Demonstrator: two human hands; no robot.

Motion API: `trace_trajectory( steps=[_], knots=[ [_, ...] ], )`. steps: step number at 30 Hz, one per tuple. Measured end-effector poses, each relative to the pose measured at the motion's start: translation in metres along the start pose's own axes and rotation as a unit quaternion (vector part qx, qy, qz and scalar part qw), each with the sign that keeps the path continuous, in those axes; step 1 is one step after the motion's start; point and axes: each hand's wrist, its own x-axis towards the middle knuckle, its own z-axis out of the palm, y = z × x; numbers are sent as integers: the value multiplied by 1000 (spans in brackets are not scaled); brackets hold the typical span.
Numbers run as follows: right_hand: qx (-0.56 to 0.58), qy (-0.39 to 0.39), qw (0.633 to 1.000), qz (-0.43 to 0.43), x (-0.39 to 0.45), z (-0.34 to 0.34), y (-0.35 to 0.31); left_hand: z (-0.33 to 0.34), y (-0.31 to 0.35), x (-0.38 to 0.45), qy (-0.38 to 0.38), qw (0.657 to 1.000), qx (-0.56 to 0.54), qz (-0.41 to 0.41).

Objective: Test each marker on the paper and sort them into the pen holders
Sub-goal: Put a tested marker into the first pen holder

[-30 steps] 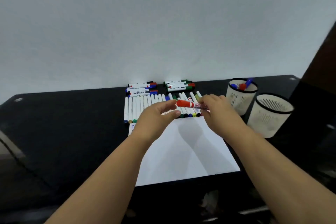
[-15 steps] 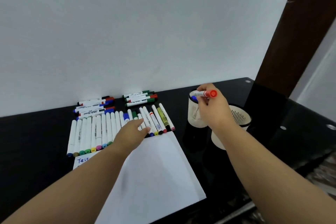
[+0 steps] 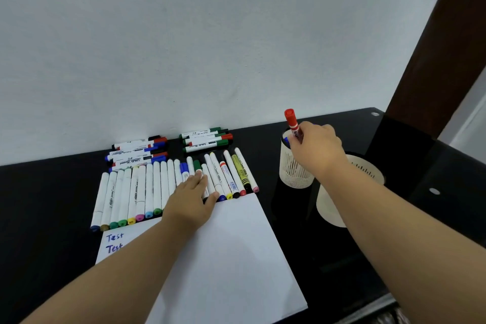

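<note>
The sheet of white paper lies nearest at six o'clock, two blue "Test" scribbles at its nine o'clock corner, so at least two markers are checked off. Just past it, the left hand has come down flat onto the row of slim white markers, fingers relaxed and spread, fingertips resting on the pens around the middle of the row and gripping none of them; half a second ago it was only reaching in. My read: it is lining up the next marker to test. Swing to two o'clock and there is the big change: the red marker, held level over the far pen holder a moment back, now stands cap-up, pinched between thumb and fingers of the right hand, its lower end dipping into the mouth of that mesh cup. Looks like the drop is imminent. The second holder sits just beside it, partly hidden by the forearm. Beyond the row, at twelve o'clock, two stacks of whiteboard markers wait against the wall. All this on a glossy black table; behind it a plain pale wall, with a dark brown post at one o'clock.
</note>
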Motion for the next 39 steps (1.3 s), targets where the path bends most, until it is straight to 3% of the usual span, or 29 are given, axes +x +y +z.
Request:
trace_trajectory(
  steps=[5, 10, 16, 22, 28, 39],
  knots=[
    [-58, 0, 998, 8, 10, 5, 1, 4, -1, 0, 29, 1000, 6, 4],
    [-28, 12, 1000, -8, 9, 1, -2, 6, -1, 0, 36, 999, 2, 1],
    [-77, -21, 997, 5, 15, 0, 1, 7, -3, 0, 47, 999, 1, 0],
    [-58, 19, 998, -23, 24, 4, 5, 7, -1, 0, 51, 999, 3, 3],
    [-100, -5, 995, -26, 27, 8, 9, 7, -1, 0, 60, 998, 1, 4],
    [-160, -22, 986, -43, 29, 3, 12, 5, 3, -2, 38, 999, 37, 3]
  ],
)
